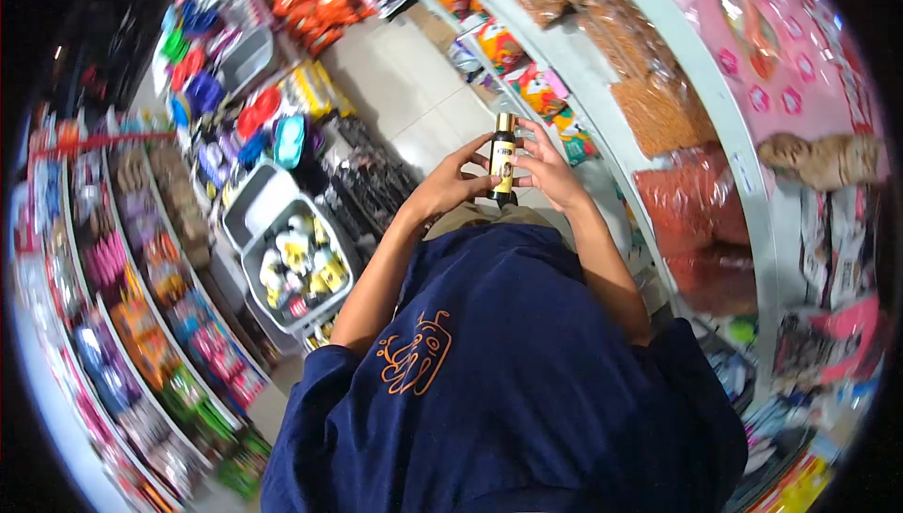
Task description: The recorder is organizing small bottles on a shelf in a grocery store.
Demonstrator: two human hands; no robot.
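Note:
A dark bottle with a gold cap and a pale yellow label (502, 160) stands upright between my two hands, in front of my body. My left hand (462, 178) holds it from the left side, thumb near the lower part of the label. From the right, my right hand (547, 164) grips it too, with the thumb on the label and fingers behind the bottle. The label bears writing and a small picture, too small to make out.
A grey lidded bin (247, 262) holding yellow and white packs stands at left, beside dark packets (370, 181). Shelves of packaged goods (148, 252) line the far left. At right, a shelf (741, 160) bears clear bags of orange-brown pellets (663, 114). A cat (822, 157) lies there.

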